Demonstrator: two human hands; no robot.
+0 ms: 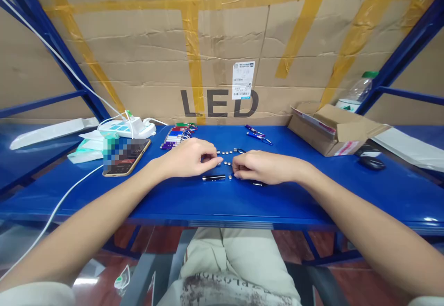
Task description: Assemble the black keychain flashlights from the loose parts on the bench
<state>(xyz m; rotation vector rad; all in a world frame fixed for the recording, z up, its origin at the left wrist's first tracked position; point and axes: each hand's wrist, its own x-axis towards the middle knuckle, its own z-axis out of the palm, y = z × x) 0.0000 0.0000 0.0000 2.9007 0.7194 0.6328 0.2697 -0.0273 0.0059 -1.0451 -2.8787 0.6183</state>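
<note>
My left hand point(190, 158) rests on the blue table point(222, 204) with its fingers curled together, pinching something small near several silver button cells point(227, 152). My right hand point(262, 167) lies just to the right, fingers closed on a small item I cannot make out. A black pen-shaped light point(214, 177) lies on the table between and just in front of both hands. Another dark piece point(258, 184) shows under my right hand.
A row of coloured keychain lights point(177, 137) lies behind my left hand, and two purple ones point(258, 134) lie further right. A phone point(125, 157), a power strip point(126, 128) and tissue packs sit at left. An open cardboard box point(333, 130), a bottle point(357, 90) and a mouse point(371, 162) are at right.
</note>
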